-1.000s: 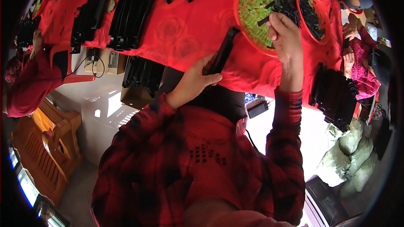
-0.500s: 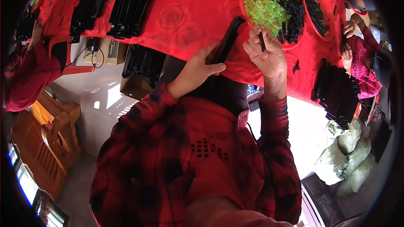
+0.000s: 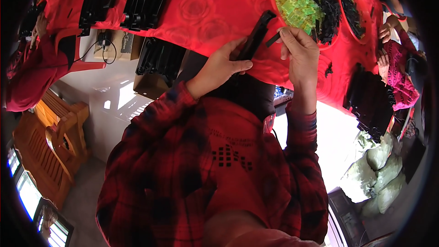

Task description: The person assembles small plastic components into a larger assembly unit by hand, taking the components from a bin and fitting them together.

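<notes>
My left hand (image 3: 224, 66) is closed around a long black plastic part (image 3: 257, 34), which slants up and to the right over the table's near edge. Just right of it, my right hand (image 3: 299, 52) pinches a small dark strip (image 3: 273, 40) between thumb and fingertips. The strip's free end points at the black part, with a small gap between them. Beyond my right hand sits a red basin (image 3: 277, 7) holding yellow-green translucent pieces (image 3: 297, 7) and black strips (image 3: 327, 16).
A second red basin (image 3: 363, 18) of dark strips stands farther right. Stacks of black parts (image 3: 148, 0) lie on the red tablecloth (image 3: 219, 0), with another stack (image 3: 370, 98) at the right. An open carton (image 3: 151, 84) is under the edge. Other people's hands (image 3: 384, 61) work at both sides.
The strip in my right hand has turned from nearly upright to slanting toward the black part. My right hand has shifted slightly right. The left hand keeps its grip.
</notes>
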`<state>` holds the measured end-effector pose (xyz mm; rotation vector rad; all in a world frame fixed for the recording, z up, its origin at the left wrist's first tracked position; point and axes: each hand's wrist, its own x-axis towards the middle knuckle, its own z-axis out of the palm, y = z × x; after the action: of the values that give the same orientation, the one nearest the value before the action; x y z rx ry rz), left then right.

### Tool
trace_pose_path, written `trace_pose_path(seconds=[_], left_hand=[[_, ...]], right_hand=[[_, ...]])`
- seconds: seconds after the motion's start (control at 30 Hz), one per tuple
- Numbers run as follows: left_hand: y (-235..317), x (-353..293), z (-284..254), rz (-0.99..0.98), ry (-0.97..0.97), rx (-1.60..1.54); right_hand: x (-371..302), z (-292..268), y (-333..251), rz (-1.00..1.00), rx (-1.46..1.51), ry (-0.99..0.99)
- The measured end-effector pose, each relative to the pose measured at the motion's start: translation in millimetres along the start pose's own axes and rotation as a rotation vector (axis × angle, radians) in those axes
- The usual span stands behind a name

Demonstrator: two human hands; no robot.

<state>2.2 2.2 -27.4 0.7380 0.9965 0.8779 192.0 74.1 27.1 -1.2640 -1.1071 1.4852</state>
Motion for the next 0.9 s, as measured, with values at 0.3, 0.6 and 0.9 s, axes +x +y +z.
trace_pose_path(seconds=[0.3,0.6,0.9], left_hand=[[-1.0,-0.1,-1.8,0.012,-0.005,0.005],[-1.0,-1.2,-1.9,0.004,0.012,0.005],[3.3,-2.5,0.8,0.010,0.023,0.010]], right_hand=[[-2.8,1.1,3.8,-0.065,-0.092,0.006],[-12.2,9.4,1.9,-0.210,-0.162,-0.069],[-13.3,11.8,10.6,-0.295,-0.198,-0.050]])
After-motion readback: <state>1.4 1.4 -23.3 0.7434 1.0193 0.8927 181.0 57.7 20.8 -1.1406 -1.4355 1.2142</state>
